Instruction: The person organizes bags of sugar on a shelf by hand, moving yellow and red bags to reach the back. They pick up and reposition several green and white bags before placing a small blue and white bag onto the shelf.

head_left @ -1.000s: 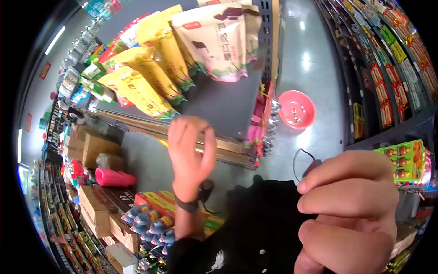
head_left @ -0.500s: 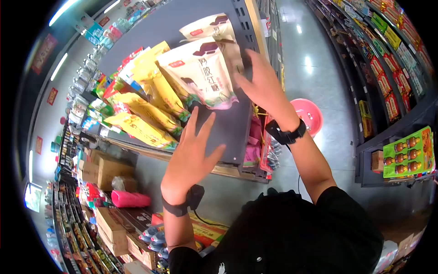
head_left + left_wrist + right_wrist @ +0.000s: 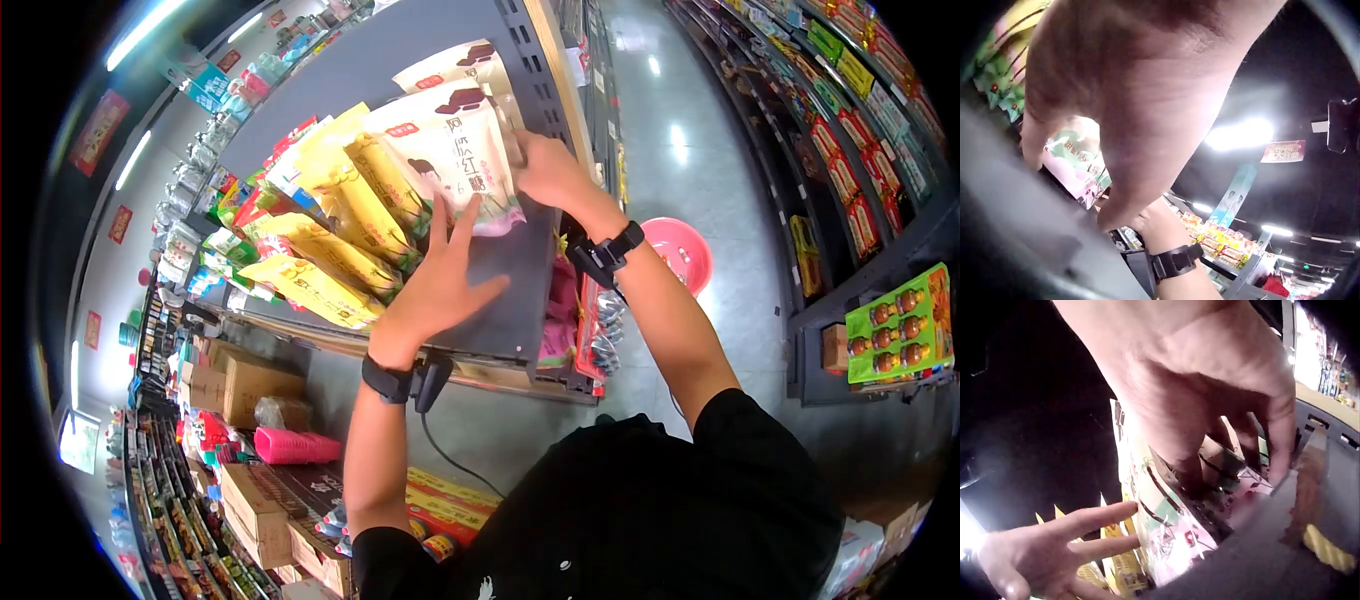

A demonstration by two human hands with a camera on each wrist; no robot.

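On the grey shelf a white stand-up pouch of brown sugar [image 3: 452, 150] leans among similar pouches. My left hand [image 3: 435, 285] touches its lower front with extended fingers, the thumb held apart. At the right side, my right hand [image 3: 557, 175] grips the edge of the pouch behind the front one. In the right wrist view, the thumb goes in between the two pouches, and the fingers [image 3: 1280, 440] curl round the far side of the rear pouch [image 3: 1244, 497]. The left hand [image 3: 1054, 550] shows there too, its fingertips at the front pouch [image 3: 1172, 544].
Yellow pouches [image 3: 320, 285] lean in a row left of the white ones. The shelf's wooden front edge [image 3: 480, 378] runs below the hands. A pink basin [image 3: 680, 255] stands on the aisle floor, with stocked shelves [image 3: 830, 170] beyond. Cartons [image 3: 258, 385] lie lower left.
The right hand, first close to the camera, has come to the right edge of the white pouches and now grips there. My left hand has moved up onto the front pouch, which leans back slightly more.
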